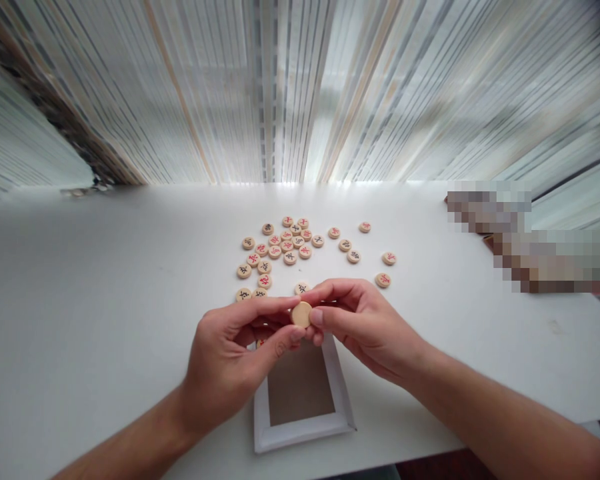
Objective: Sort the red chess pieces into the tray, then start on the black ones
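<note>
A round pale wooden piece (301,315), its visible face blank, is pinched between both hands above a white box. My left hand (250,340) grips its left side with thumb and fingers. From the right, my right hand (353,313) holds the same piece, thumb against its face. Under the hands lies the open, shallow white box (344,387) with a brown inside; its far end is hidden by the hands. Beyond them, several round pieces with red or black characters (290,257) lie scattered on the white table (130,287). One piece (303,288) lies just behind my fingers, partly covered.
Two blurred-out objects, one (490,210) behind the other (545,260), sit at the table's right. A few loose pieces (383,280) lie to the right of the cluster. A striped curtain (300,93) hangs along the far edge. The near table edge runs below the box.
</note>
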